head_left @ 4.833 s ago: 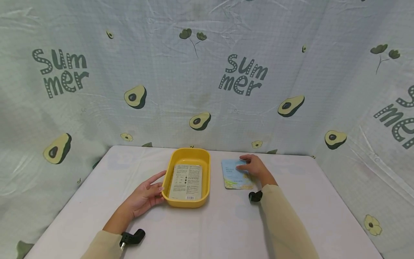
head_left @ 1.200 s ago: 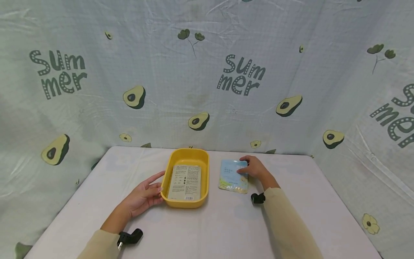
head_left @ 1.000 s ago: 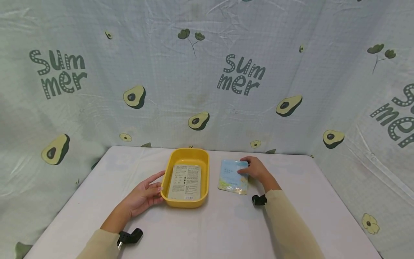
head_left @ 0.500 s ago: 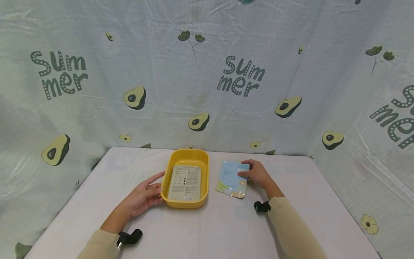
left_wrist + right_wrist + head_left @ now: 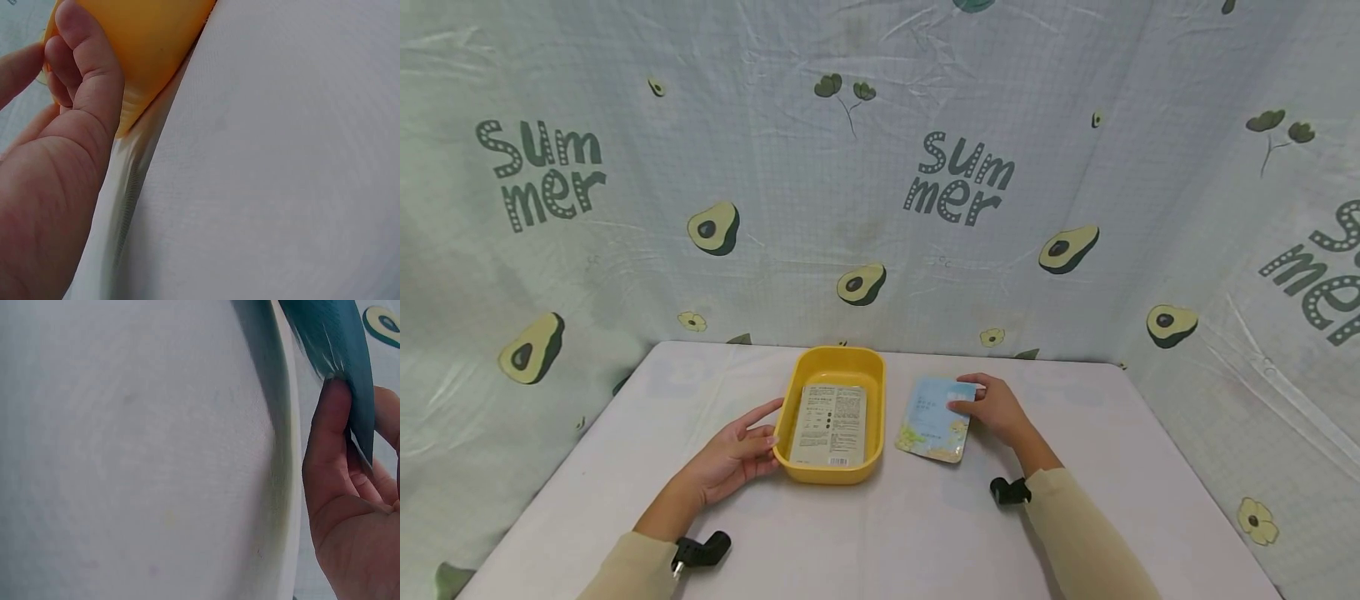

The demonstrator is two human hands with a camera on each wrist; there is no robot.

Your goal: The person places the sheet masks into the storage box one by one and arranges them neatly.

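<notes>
In the head view, my left hand (image 5: 736,454) lies at the left side of a yellow plastic tray (image 5: 882,425), its thumb on the rim and other fingers against the outer wall. Inside that tray lies a grey sachet (image 5: 831,425), its printed back with barcode facing up. To the right, my right hand (image 5: 997,408) pinches the right edge of a flat light-blue sachet (image 5: 934,419) between thumb and fingers. The right wrist view shows this blue sachet (image 5: 340,347) raised from the table at a tilt, with some fingers behind it.
A white cloth covers the table (image 5: 880,542). Behind it and along both sides hangs a pale curtain (image 5: 760,167) printed with avocados and lettering. Each wrist carries a black camera, one of them the left wrist camera (image 5: 703,550).
My right hand has taken hold of the blue sachet, lifted it, turned it slightly and drawn it a little left and nearer. My left hand and the tray have stayed put.
</notes>
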